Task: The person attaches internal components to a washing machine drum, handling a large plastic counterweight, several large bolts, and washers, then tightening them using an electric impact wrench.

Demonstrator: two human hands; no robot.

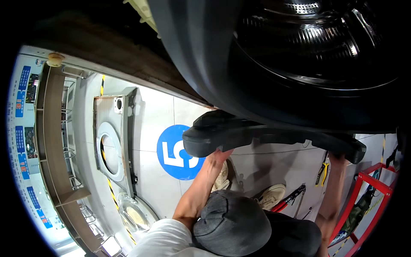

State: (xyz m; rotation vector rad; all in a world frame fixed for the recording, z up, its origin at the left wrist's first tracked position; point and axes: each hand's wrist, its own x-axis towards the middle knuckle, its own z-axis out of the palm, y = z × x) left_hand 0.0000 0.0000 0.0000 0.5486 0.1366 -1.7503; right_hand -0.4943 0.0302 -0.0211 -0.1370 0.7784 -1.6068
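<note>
The curved part (274, 133) was plain black, the drum (314, 36) glinting silver. A blue floor disc (174, 133) bore a white marking (172, 161); the floor tape (114, 197) ran in yellow and black stripes. The 2 shoes (274, 195) were cream, the sleeve (169, 234) white, the frame (375, 183) red, the floor (154, 111) pale grey.

The bare left hand (221, 154) and bare right hand (338, 159) are gripping a long, black, curved block (209, 140) near a shiny, perforated metal drum (317, 40).
</note>
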